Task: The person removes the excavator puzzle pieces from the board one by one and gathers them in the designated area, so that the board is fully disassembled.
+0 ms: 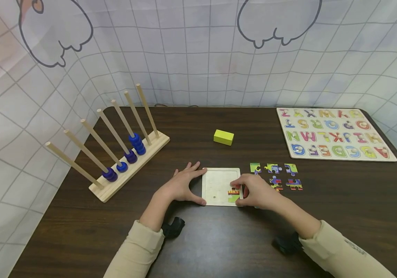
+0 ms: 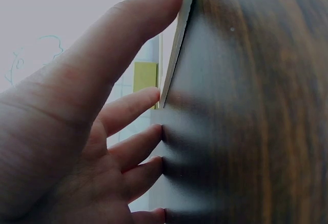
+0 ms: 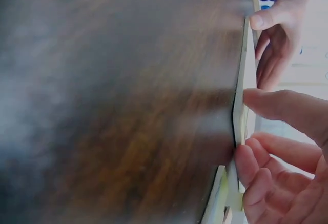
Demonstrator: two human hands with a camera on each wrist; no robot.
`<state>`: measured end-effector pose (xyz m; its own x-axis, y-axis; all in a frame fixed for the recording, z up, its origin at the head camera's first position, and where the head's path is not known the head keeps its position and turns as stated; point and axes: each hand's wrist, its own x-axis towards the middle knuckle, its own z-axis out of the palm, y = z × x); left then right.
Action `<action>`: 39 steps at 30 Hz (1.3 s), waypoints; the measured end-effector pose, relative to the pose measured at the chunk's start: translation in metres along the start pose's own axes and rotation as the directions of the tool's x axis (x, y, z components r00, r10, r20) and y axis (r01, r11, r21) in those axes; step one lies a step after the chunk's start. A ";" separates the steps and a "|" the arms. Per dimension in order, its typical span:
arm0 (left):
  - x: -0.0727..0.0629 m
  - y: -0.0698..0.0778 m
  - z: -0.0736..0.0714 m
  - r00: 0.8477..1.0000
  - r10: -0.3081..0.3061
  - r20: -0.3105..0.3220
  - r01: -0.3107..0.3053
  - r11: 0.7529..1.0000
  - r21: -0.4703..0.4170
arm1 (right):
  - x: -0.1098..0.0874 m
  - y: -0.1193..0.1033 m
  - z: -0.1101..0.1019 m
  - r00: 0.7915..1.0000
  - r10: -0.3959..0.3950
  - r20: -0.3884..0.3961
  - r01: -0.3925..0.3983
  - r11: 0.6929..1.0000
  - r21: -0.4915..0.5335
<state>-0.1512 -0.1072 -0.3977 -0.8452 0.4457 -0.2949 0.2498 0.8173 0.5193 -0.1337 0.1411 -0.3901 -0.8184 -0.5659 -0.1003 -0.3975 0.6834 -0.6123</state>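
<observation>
A shallow square puzzle tray (image 1: 215, 183) lies on the dark table between both hands. In its near right corner sits a puzzle piece (image 1: 233, 198) with red, yellow and green print. My right hand (image 1: 259, 192) has its thumb and index finger at either side of this piece, the other fingers bent beside the tray's right edge. My left hand (image 1: 179, 186) is spread along the left side, thumb at the near corner and index finger at the far one. In the left wrist view the other fingertips (image 2: 154, 165) rest on the table.
Loose puzzle pieces (image 1: 273, 168) lie right of the tray, some partly behind the right hand. A yellow-green block (image 1: 223, 137) is beyond it. At left stands a wooden peg rack (image 1: 129, 166) with blue rings; at far right lies an alphabet board (image 1: 337, 135).
</observation>
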 end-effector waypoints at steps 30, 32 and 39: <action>-0.001 0.001 -0.001 1.000 -0.004 0.000 0.004 1.000 -0.007 | 0.005 -0.005 0.000 0.994 0.111 0.026 -0.110 0.994 -0.024; -0.001 0.001 -0.001 1.000 -0.004 0.000 0.004 1.000 -0.010 | 0.005 -0.005 0.000 0.993 0.116 0.027 -0.116 0.993 -0.005; -0.001 0.001 -0.001 1.000 -0.002 0.001 0.002 1.000 0.001 | 0.005 -0.005 0.001 0.995 0.097 0.012 -0.098 0.995 0.038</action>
<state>-0.1508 -0.1072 -0.3968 -0.8452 0.4442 -0.2972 0.2484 0.8188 0.5175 -0.1361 0.1346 -0.3883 -0.8479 -0.5024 -0.1691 -0.2997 0.7175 -0.6287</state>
